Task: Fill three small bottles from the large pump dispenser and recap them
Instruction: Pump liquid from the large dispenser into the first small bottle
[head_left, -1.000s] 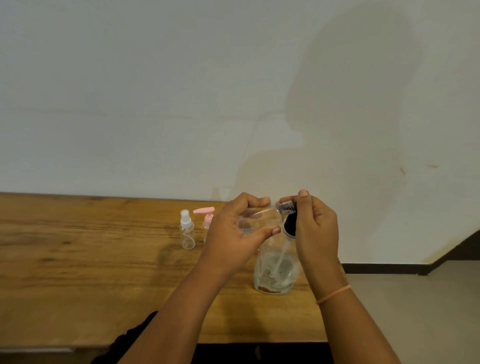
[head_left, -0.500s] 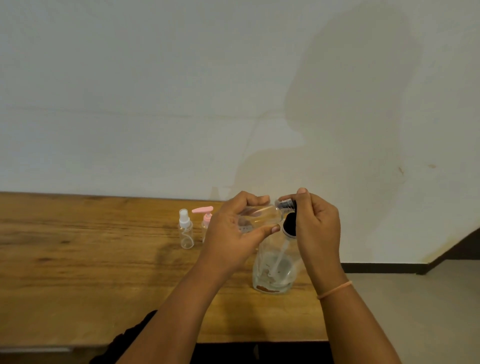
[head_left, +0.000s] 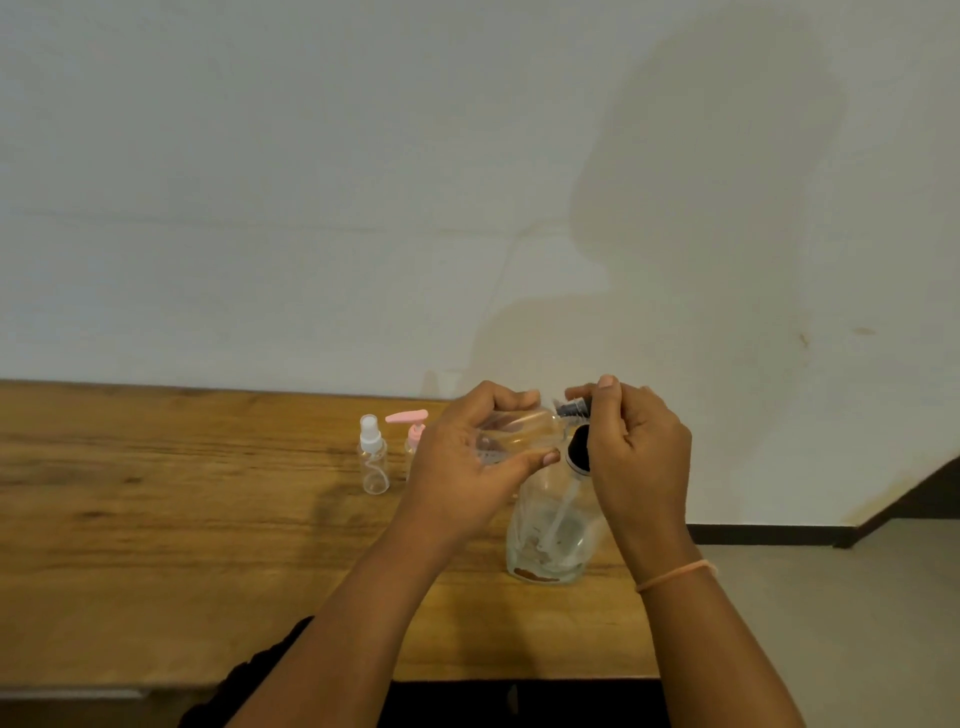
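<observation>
- Holding a small clear bottle (head_left: 519, 431) on its side, the left hand (head_left: 467, 457) has its fingers curled over the top and its thumb pressed underneath. The bottle is off the table (head_left: 156, 519), up in the air directly over the large pump dispenser (head_left: 550, 535), with its neck pointing at the right hand (head_left: 639, 457).
- The right hand's thumb and forefinger pinch a dark ribbed piece (head_left: 574, 408) at the bottle's mouth, and the other fingers are folded in. I cannot tell whether that piece is the bottle's cap or the pump's spout.
- The bottle looks like thin, smooth plastic, so I would expect it to be light and to give under a hard squeeze. Gripping round the body, as the left hand does, seems right, with the neck left free. If liquid gets on it, it will likely turn slippery.
- It is see-through, rounded and short. I cannot make out how much is inside.
- The dispenser stands near the table's right end, closer to the front edge than the back. It is clear, with a black collar, a pale tube running down inside and a brownish mark at the base.
- Toward the back edge stand a spray bottle (head_left: 372, 460) with a white top and a pink pump bottle (head_left: 413, 434), just beside each other. The pink one is partly hidden by the left hand.
</observation>
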